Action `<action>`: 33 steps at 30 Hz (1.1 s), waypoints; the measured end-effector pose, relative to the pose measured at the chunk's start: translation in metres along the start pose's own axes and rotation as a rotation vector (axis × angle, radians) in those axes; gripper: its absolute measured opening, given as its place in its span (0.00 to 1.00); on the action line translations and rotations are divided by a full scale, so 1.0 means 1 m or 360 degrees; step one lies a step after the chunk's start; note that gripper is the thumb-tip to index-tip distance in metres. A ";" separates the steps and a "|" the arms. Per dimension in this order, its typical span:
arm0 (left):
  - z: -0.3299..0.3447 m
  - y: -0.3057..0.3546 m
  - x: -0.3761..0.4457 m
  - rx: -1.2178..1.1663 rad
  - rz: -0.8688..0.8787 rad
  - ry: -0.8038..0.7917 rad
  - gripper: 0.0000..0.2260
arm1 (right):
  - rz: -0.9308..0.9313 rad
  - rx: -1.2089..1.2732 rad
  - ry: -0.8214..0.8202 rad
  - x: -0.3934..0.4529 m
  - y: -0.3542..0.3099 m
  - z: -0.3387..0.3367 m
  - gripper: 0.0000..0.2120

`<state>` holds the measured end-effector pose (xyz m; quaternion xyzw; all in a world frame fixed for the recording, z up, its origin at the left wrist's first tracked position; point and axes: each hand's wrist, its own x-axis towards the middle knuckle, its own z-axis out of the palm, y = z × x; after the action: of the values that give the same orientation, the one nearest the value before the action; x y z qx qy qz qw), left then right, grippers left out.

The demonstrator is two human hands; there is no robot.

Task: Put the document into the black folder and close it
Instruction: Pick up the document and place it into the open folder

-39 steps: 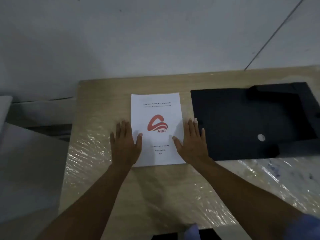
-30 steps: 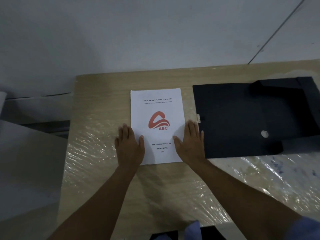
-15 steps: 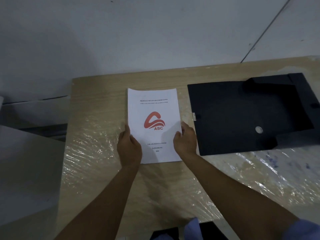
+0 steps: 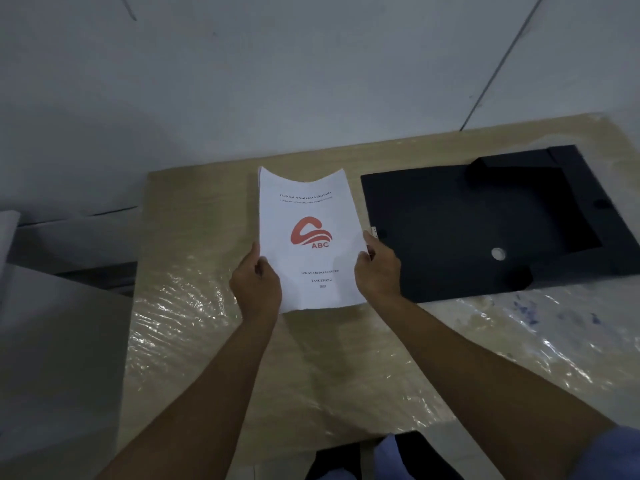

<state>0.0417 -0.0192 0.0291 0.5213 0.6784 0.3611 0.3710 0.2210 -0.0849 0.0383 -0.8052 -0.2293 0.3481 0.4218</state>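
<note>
The document [image 4: 308, 202] is a white stack of pages with a red ABC logo on its cover. It is lifted off the table, and its far end sags in a curve. My left hand [image 4: 254, 284] grips its left edge and my right hand [image 4: 379, 271] grips its right edge, thumbs on top. The black folder [image 4: 450, 220] lies open and flat on the table just to the right of the document, with raised flaps on its right half and a round silver snap [image 4: 498, 253].
The wooden table [image 4: 194, 209] is covered with wrinkled clear plastic film [image 4: 519, 341]. A pale wall runs behind it. A grey surface [image 4: 52, 358] stands lower at the left, past the table's left edge.
My hands went from lying flat beside the document to gripping its two side edges. The document has come up off the table and now bends at its far end.
</note>
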 end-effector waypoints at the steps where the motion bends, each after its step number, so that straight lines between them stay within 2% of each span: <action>1: 0.002 0.008 0.000 -0.0044 -0.0022 -0.0019 0.18 | -0.0047 -0.0007 0.0004 0.002 -0.003 -0.009 0.19; 4: 0.016 0.034 -0.001 -0.0160 -0.0012 -0.0132 0.18 | -0.0171 0.0052 0.0018 0.008 -0.010 -0.042 0.15; 11: 0.062 0.086 -0.027 -0.0276 0.0127 -0.0348 0.20 | -0.0261 0.0161 0.0118 0.029 -0.017 -0.121 0.20; 17: 0.118 0.114 -0.058 -0.0324 0.0135 -0.0445 0.21 | -0.0251 0.0101 0.0146 0.054 -0.001 -0.188 0.21; 22: 0.166 0.129 -0.091 -0.0349 0.0050 -0.0364 0.20 | -0.0275 -0.0179 0.0046 0.090 0.024 -0.248 0.15; 26: 0.201 0.130 -0.111 -0.0408 -0.0009 -0.0311 0.20 | -0.0220 -0.0277 -0.0132 0.115 0.047 -0.289 0.27; 29: 0.225 0.126 -0.122 -0.0432 -0.0072 -0.0299 0.20 | -0.0308 -0.0480 -0.0233 0.126 0.073 -0.315 0.29; 33: 0.247 0.113 -0.129 -0.0337 -0.0071 -0.0308 0.20 | -0.0476 -0.0775 -0.0205 0.134 0.112 -0.357 0.29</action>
<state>0.3321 -0.0978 0.0301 0.4964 0.6089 0.3703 0.4956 0.5866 -0.2418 0.0389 -0.8162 -0.4487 0.2671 0.2473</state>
